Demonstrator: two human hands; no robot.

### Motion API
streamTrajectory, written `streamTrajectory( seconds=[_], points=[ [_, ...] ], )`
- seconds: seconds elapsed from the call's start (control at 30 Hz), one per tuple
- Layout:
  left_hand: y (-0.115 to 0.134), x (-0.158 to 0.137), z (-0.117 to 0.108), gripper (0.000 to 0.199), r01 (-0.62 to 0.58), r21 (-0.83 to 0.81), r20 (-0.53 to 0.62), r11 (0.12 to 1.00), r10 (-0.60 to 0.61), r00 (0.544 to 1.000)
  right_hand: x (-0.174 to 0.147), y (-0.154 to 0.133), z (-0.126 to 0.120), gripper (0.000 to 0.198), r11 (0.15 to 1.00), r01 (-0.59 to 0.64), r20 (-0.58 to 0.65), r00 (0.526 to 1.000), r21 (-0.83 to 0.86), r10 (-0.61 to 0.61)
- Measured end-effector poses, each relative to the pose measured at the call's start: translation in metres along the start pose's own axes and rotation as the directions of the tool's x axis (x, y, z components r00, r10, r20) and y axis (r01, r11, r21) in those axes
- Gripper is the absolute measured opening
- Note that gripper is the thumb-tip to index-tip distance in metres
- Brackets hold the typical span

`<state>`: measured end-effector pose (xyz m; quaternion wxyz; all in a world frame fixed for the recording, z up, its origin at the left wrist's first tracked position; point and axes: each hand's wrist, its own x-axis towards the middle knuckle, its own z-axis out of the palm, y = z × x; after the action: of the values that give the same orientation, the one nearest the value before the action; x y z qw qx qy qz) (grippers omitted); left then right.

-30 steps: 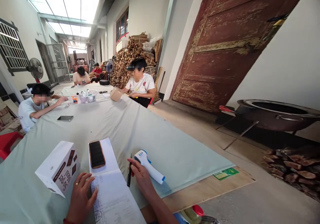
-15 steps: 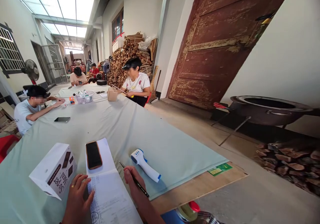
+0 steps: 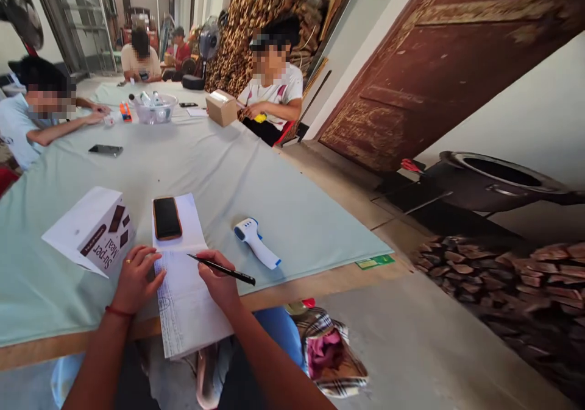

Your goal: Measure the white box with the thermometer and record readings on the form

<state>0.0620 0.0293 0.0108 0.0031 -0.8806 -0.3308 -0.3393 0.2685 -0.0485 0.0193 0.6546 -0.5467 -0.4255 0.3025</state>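
A black pen [image 3: 228, 270] is gripped in my right hand [image 3: 219, 281], its tip pointing left above an open notebook [image 3: 192, 312]. Handwriting covers part of the lower page, which hangs over the table's front edge. My left hand [image 3: 137, 279] lies with fingers spread at the page's left edge, touching it. On the notebook's upper page rests a phone [image 3: 167, 218] in a brown case. A white box [image 3: 94, 233] printed "Su-per Meal" stands left of it. To the right lies a white and blue infrared thermometer [image 3: 257, 243].
Across the cloth-covered table [image 3: 137, 175] are another phone [image 3: 105, 150], a plastic basket [image 3: 155, 110] of bottles and a cardboard box [image 3: 222, 107]. Several people sit around it. A checked bag [image 3: 336, 355] is below the front edge; firewood [image 3: 503, 276] and a large pot [image 3: 493, 184] stand right.
The view has tilted down, showing more of the table's front edge. My right hand has moved with the pen from the notebook's right edge to over the page. The left hand stays beside the page.
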Motion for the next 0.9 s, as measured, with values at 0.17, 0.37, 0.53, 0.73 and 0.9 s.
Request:
streamTrajectory(
  seconds=[0.17, 0.37, 0.53, 0.73, 0.9],
  points=[
    [0.004, 0.002, 0.000, 0.023, -0.036, -0.025, 0.028, 0.999, 0.036, 0.999, 0.001, 0.001, 0.010, 0.016, 0.996, -0.081, 0.065, 0.995, 0.022, 0.080],
    [0.005, 0.001, 0.002, 0.024, -0.035, -0.064, 0.100, 0.997, 0.041, 0.994, 0.006, 0.011, 0.023, 0.019, 0.993, -0.121, 0.053, 0.991, -0.010, 0.121],
    [0.004, 0.000, 0.005, 0.025, -0.032, -0.055, 0.142, 0.998, 0.039, 0.989, 0.002, 0.020, 0.029, 0.016, 0.996, -0.054, 0.067, 0.996, -0.075, 0.059],
    [0.007, -0.001, 0.006, 0.022, -0.031, -0.057, 0.149, 0.998, 0.039, 0.988, -0.002, 0.024, 0.027, 0.015, 0.993, 0.001, 0.105, 0.994, -0.122, 0.012],
    [0.008, 0.000, 0.005, 0.021, -0.010, -0.057, 0.171, 0.998, 0.020, 0.985, -0.002, 0.026, 0.027, 0.014, 0.986, 0.015, 0.131, 0.991, -0.166, 0.007]
  ],
)
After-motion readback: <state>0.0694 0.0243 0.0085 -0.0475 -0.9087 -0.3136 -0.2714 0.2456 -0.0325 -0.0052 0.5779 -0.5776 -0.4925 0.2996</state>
